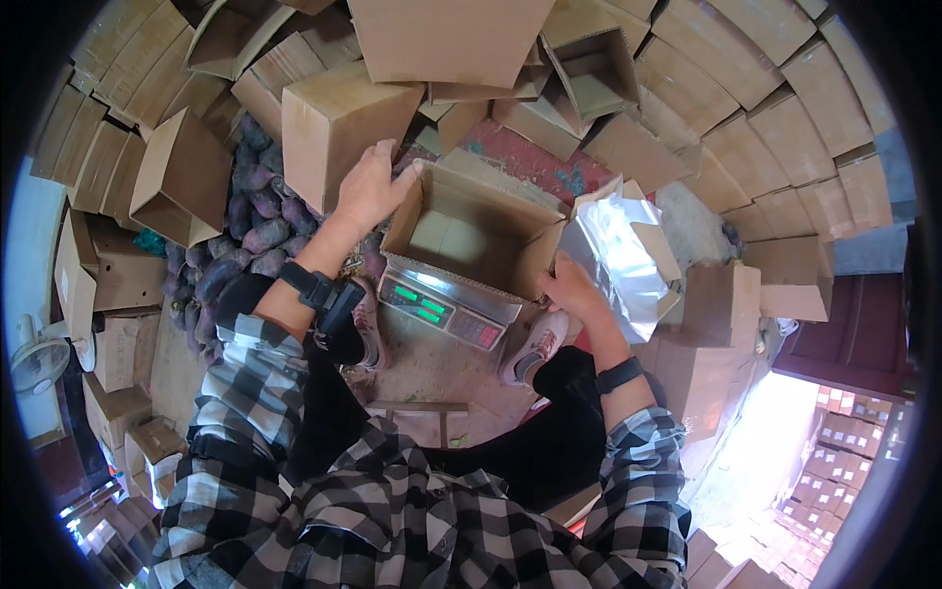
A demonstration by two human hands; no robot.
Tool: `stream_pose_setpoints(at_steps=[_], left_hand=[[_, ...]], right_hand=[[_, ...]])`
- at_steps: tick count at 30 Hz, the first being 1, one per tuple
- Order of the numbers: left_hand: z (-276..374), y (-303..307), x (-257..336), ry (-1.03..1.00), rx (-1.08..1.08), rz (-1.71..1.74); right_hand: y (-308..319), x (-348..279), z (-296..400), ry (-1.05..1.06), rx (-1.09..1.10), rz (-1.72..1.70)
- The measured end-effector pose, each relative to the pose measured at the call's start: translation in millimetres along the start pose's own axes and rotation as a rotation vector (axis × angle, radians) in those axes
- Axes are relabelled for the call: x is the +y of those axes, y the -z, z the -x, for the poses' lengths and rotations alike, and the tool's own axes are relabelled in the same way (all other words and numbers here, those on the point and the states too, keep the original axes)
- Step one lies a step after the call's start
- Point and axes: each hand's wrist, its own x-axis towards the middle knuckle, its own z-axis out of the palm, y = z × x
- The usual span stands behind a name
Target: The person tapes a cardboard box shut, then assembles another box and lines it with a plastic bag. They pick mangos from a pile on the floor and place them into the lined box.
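Note:
An open cardboard box (478, 228) rests on a digital weighing scale (445, 309) between my feet. Its inside shows bare cardboard, and the scale's display glows green. My left hand (372, 184) is at the box's far left corner, thumb against the rim and fingers spread. At the near right corner, my right hand (575, 291) pinches the box edge. Just right of the box, a crinkled silver liner (618, 235) hangs over another carton (653, 247). Purple-skinned root vegetables (254, 228), likely sweet potatoes, are heaped on the floor to the left.
A closed-looking carton (349, 121) stands beyond my left hand. Loose open cartons (180, 177) lie around the heap. Stacked cartons (736, 73) form a wall at the far right. At left is a fan (40, 364); a bright doorway (765, 442) opens at lower right.

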Motion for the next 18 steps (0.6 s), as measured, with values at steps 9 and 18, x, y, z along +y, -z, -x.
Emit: stream_pose_setpoints(at_steps=[9,18], left_hand=[[19.4,14.1,8.0,-0.025,-0.260,-0.087],[77.8,19.6,43.5,-0.342,-0.350,-0.124]], right_hand=[[-1.7,6.3,1.4,0.071,0.219,0.331],[115.5,0.2,105.7,0.089,0.494,0.230]])
